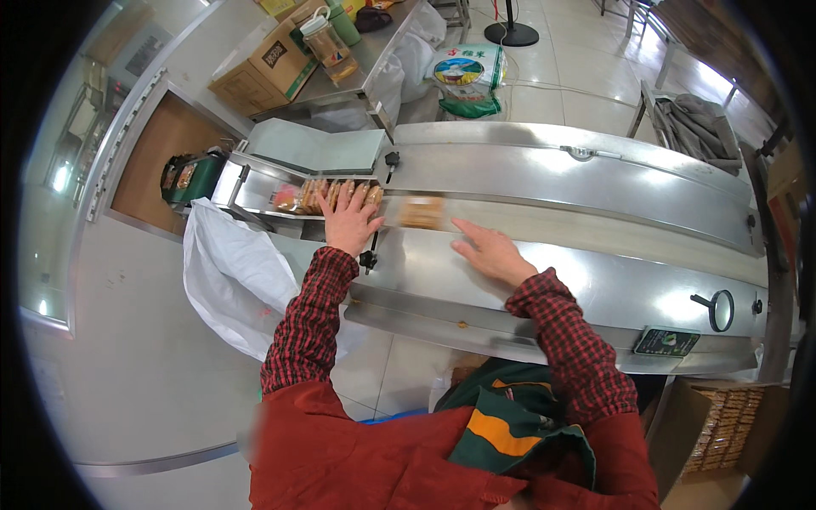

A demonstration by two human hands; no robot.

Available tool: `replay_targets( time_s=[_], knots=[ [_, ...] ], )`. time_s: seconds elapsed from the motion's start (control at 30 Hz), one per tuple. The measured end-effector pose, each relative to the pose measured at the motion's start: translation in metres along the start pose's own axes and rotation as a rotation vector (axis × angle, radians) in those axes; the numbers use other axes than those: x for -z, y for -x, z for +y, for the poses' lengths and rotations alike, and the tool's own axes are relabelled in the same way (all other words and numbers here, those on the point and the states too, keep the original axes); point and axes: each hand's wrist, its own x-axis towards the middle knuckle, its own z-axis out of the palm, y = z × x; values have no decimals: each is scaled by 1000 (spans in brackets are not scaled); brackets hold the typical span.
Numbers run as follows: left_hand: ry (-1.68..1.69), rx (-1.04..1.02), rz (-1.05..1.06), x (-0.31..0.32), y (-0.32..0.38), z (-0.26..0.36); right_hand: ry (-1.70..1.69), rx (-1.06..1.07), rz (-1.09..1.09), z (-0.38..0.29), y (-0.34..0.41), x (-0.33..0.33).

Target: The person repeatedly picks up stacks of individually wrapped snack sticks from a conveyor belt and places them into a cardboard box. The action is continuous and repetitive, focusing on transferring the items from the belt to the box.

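Note:
My left hand [350, 220] lies with spread fingers over a row of clear-wrapped snack packets [312, 194], which stand in a metal chute [261, 185] at the belt's left end. It touches the packets from above and grips none that I can see. On the pale conveyor belt [574, 220] a blurred stack of light-brown wafers or biscuits [422, 212] sits between my hands. My right hand [496, 254] is just right of that stack, above the near steel guard plate [446, 268]. Its index finger points left and it holds nothing.
A black knob [368, 260] rises beside my left hand. A white plastic bag [236, 274] hangs near the chute. A phone [667, 342] and a magnifying glass [721, 311] are at the near right. An open carton [717, 433] holds packed biscuits below.

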Motion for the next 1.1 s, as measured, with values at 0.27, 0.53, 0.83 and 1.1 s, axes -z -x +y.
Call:
replay_targets(
  time_s=[0.27,0.53,0.83,1.1],
  knots=[
    [179,86,199,-9,14,39,388,-75,473,48,69,77],
    [145,358,143,-18,-14,-2,490,8,517,65,93,102],
    [240,558,-199,-47,21,-37,436,20,541,65,93,102],
    [314,771,-324,-38,2,-87,410,44,569,65,93,102]
  ],
)
